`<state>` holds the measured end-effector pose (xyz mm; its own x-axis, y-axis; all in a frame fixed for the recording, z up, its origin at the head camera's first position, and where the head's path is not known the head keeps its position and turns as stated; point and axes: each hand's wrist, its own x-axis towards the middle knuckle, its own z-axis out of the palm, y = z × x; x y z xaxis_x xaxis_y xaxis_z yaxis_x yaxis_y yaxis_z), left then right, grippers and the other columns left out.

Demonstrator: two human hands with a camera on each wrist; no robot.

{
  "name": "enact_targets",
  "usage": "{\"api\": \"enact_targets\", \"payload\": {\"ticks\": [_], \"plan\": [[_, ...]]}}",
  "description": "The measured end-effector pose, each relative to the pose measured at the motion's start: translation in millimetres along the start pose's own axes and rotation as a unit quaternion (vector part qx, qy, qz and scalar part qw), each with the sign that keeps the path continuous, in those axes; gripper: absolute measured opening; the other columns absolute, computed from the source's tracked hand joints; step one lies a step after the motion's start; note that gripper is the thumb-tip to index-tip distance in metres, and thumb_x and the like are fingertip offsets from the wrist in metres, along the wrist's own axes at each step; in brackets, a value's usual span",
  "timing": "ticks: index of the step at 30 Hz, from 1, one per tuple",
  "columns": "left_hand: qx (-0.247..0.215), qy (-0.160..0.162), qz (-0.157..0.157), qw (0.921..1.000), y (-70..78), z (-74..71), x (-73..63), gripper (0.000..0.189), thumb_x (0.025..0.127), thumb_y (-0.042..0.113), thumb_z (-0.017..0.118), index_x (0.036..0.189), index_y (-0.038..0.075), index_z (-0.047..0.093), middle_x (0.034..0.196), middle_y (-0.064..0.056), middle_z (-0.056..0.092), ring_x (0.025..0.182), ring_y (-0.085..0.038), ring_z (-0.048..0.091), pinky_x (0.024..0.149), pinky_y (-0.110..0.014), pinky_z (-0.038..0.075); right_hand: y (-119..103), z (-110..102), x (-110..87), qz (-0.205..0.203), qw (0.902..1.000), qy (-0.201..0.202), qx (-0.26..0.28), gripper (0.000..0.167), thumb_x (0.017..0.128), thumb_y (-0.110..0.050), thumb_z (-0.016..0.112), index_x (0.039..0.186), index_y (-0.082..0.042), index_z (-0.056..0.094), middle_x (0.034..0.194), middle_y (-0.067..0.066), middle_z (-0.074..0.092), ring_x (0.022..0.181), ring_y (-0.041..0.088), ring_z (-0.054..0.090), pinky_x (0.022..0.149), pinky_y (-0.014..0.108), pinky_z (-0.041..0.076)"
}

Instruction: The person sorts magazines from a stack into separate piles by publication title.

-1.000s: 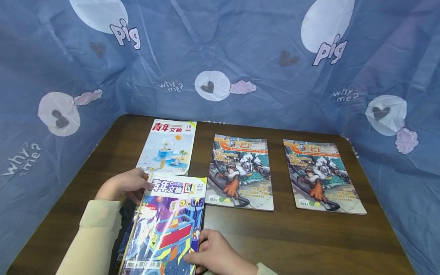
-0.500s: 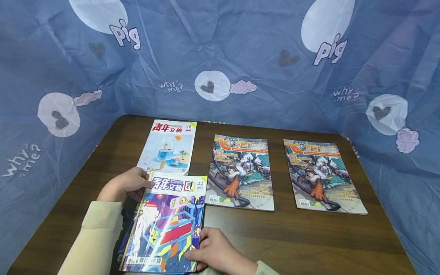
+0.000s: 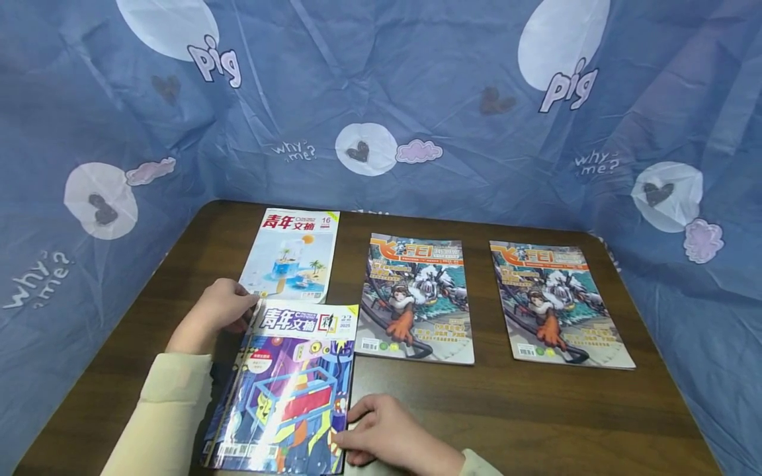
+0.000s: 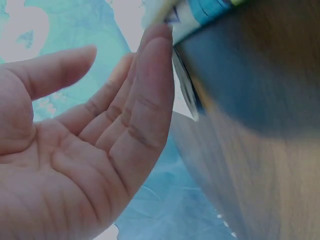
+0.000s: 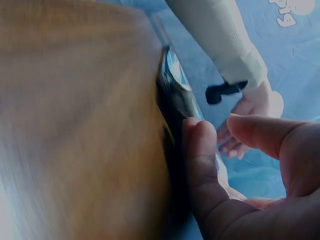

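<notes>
In the head view, a purple-and-blue magazine point(image 3: 292, 390) with a white title band lies at the front left. The edge of another magazine shows beneath it on the left. My left hand point(image 3: 217, 314) touches its upper left corner with the fingertips; the left wrist view shows those fingers nearly straight, the thumb apart. My right hand point(image 3: 389, 430) is at its lower right edge, thumb tip against the cover's border. In the right wrist view, a gap parts thumb and forefinger beside the magazine edge. Just behind lies a white magazine point(image 3: 288, 258) with a beach picture.
Two matching magazines with a red-gloved figure lie to the right, one in the middle point(image 3: 417, 301) and one farther right point(image 3: 559, 304). All rest on a dark wooden table point(image 3: 488, 410). A blue printed cloth point(image 3: 464, 185) encloses the back and sides.
The purple-and-blue magazine has come down flat, covering more of what lies under it. My right hand has loosened and shifted slightly right. My left fingers have drawn back a little at the corner.
</notes>
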<state>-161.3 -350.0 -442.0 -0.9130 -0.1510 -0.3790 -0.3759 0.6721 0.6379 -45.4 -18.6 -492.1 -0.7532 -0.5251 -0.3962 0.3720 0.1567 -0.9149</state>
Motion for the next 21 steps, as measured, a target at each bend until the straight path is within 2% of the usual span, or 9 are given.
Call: {"api": "enact_targets", "payload": {"ticks": [4,8,12,17,21], "plan": [[-0.008,0.01,0.001,0.9999,9.1,4.7,-2.0,0.036,0.103,0.021,0.057,0.111,-0.014,0.058,0.089,-0.022,0.063,0.073,-0.029,0.066,0.07,-0.042,0.059,-7,-13,0.1,-0.019,0.9997,0.003,-0.014,0.02,0.086,-0.002,0.079,0.094,0.004,0.061,0.069,0.013,0.068,0.056,0.013,0.064,0.055,0.027,0.057],[-0.007,0.023,0.023,0.9994,19.2,10.4,-2.4,0.038,0.103,0.024,0.057,0.114,-0.012,0.059,0.092,-0.022,0.064,0.077,-0.03,0.065,0.072,-0.042,0.056,-13,-26,2.1,-0.057,0.9973,0.009,-0.045,0.024,0.086,-0.006,0.078,0.101,0.008,0.065,0.075,0.012,0.071,0.062,0.014,0.066,0.059,0.027,0.057],[-0.008,0.062,0.054,0.9966,31.0,20.0,0.0,0.035,0.102,0.022,0.059,0.112,-0.011,0.061,0.09,-0.02,0.065,0.074,-0.029,0.066,0.066,-0.036,0.054,-20,-38,4.9,-0.092,0.9923,0.031,-0.077,0.03,0.087,-0.01,0.077,0.107,0.01,0.068,0.083,0.008,0.073,0.07,0.014,0.067,0.062,0.025,0.055],[-0.027,0.134,0.112,0.9842,51.2,41.1,3.5,0.026,0.098,0.015,0.064,0.104,-0.01,0.067,0.084,-0.017,0.069,0.061,-0.021,0.067,0.056,-0.03,0.052,-29,-56,8.1,-0.111,0.9884,0.047,-0.092,0.032,0.091,-0.013,0.075,0.11,0.012,0.068,0.092,0.01,0.074,0.079,0.019,0.069,0.068,0.028,0.057],[-0.052,0.16,0.147,0.9747,68.6,58.3,3.6,0.025,0.096,0.013,0.066,0.106,-0.009,0.068,0.09,-0.019,0.07,0.064,-0.021,0.069,0.059,-0.03,0.053,-33,-72,11.6,-0.121,0.985,0.068,-0.103,0.033,0.093,-0.014,0.074,0.111,0.012,0.068,0.094,0.011,0.074,0.083,0.022,0.07,0.071,0.032,0.058]]}}
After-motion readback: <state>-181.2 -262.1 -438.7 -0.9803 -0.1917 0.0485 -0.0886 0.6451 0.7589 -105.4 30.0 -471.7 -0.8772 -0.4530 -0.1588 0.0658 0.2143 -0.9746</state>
